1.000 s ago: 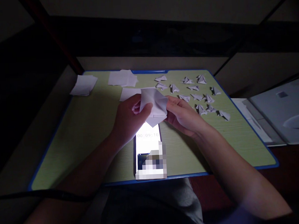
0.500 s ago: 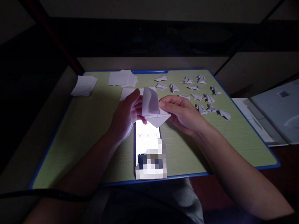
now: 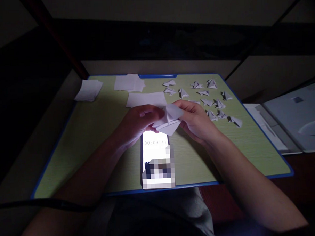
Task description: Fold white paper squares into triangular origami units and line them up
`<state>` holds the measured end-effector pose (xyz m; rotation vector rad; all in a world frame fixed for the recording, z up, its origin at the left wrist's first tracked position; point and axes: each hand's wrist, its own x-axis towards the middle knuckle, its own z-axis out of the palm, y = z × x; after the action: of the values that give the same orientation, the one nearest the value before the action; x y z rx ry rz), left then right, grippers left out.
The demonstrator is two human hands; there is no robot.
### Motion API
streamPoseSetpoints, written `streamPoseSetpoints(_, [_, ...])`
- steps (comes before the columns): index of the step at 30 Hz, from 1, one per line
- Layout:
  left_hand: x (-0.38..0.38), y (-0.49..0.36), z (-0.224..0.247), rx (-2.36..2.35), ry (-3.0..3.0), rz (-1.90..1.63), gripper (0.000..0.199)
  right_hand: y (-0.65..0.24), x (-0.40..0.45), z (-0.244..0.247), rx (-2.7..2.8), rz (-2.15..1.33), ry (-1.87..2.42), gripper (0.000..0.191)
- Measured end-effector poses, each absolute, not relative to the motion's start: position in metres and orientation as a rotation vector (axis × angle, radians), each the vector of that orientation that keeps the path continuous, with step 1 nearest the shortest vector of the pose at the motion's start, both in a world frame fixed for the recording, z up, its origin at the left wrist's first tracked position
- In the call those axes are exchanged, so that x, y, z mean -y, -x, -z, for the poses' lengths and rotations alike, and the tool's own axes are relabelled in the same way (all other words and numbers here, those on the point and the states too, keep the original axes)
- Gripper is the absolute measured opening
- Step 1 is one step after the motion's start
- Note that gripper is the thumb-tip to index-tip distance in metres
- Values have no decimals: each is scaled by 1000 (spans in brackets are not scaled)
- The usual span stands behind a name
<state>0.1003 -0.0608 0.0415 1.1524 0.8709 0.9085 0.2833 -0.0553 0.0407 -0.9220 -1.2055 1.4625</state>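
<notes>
A small folded white paper (image 3: 170, 126) is held above the table between my two hands, its pointed end toward me and an upper flap leaning right. My left hand (image 3: 142, 120) closes on its left side, thumb pressed against the paper. On the right side, my right hand (image 3: 195, 119) pinches the paper, its thumb partly behind the flap. Beneath the paper lies a phone (image 3: 155, 153) with a lit screen showing a running timer; its lower part is blurred out. Some fingertips are hidden behind the paper.
Several small folded paper figures (image 3: 211, 101) are spread over the right back of the green table (image 3: 95, 134). A stack of paper (image 3: 88, 90) sits at the back left, more sheets (image 3: 129, 82) at the back middle, and another sheet (image 3: 146, 99) just beyond my hands. A dark cable (image 3: 46, 203) crosses the front left.
My left hand has closed from open fingers onto the paper's left side. The paper's upright flap has tipped down and to the right. The phone's timer has advanced from 09:10 to 09:11.
</notes>
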Motion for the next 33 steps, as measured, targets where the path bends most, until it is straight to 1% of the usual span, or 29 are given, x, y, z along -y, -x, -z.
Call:
streamPoseSetpoints(3, [59,-99,-39,-838,-1120,-965,18,-290,68,-44,1250,-1249,964,16])
streamPoseSetpoints(6, [57,-97,-39,-837,-1084,-1059,19,-297,104,-45,1437,-915,1056,10])
streamPoseSetpoints(7, [57,-96,-41,-841,-1071,-1081,18,-299,118,-44,1608,-820,1111,14])
streamPoseSetpoints(10, [57,-96,-45,-856,-1047,-1114,14,-301,155,-35,2096,-684,995,31])
streamPoseSetpoints(12, [57,-97,-47,-865,-1042,-1127,13,-301,166,-29,2233,-616,943,34])
streamPoseSetpoints(20, [57,-98,-46,-880,-1056,-1147,13,-299,162,-24,2352,-576,921,30])
streamPoseSetpoints(27, [57,-98,-46,-905,-1075,-1135,14,-301,164,-19,2310,-644,890,35])
streamPoseSetpoints(33, [57,-98,-45,-879,-1053,-1129,15,-300,163,-21,2285,-642,885,32])
